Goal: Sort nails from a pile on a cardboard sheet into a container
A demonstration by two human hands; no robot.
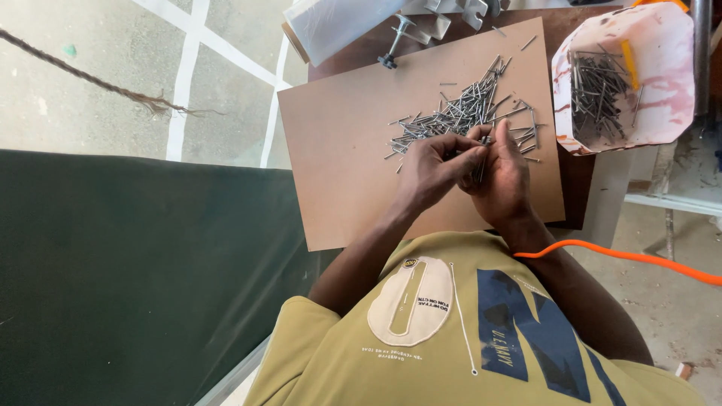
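Hands gathering nails over a brown board

Green tarp point(135, 278) left, painted concrete floor point(98, 45) beyond; left hand point(432, 169) pinches nails point(466, 113), right hand point(502, 177) grips a bundle point(481, 162) upright above the hardboard sheet point(338, 150); pink-and-white cut container point(662, 75) of nails right.

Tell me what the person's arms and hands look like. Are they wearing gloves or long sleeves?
No gloves: the left hand and right hand are bare, with no rings or watch showing. The forearms are uncovered too. The olive-yellow T-shirt has short sleeves, a cream patch and dark blue printed shapes.
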